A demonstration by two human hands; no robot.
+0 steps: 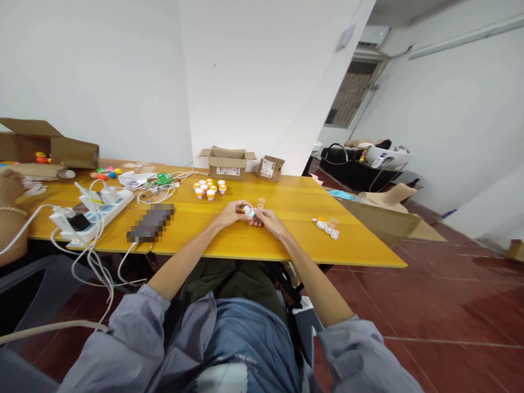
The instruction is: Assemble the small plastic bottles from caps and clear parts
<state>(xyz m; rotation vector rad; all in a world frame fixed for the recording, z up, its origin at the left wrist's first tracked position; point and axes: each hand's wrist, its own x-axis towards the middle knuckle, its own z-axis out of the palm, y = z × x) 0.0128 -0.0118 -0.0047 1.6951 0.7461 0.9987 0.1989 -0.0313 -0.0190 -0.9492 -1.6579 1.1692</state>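
Item held: small white object [248, 210] pinched between the fingertips of left hand [230, 213] and right hand [269, 219], both closed on it, just above the middle of the yellow table [286, 240] near its near edge. Close by: a small clear cup [261, 202] just beyond the hands; a cluster of orange-capped vials [209, 188] farther left; loose white pieces [327, 225] to the right. Outlying: two cardboard boxes [227, 163] at the far edge, a white power strip [97, 210] with cables at left, and another person's hand [10, 186] at the far left.
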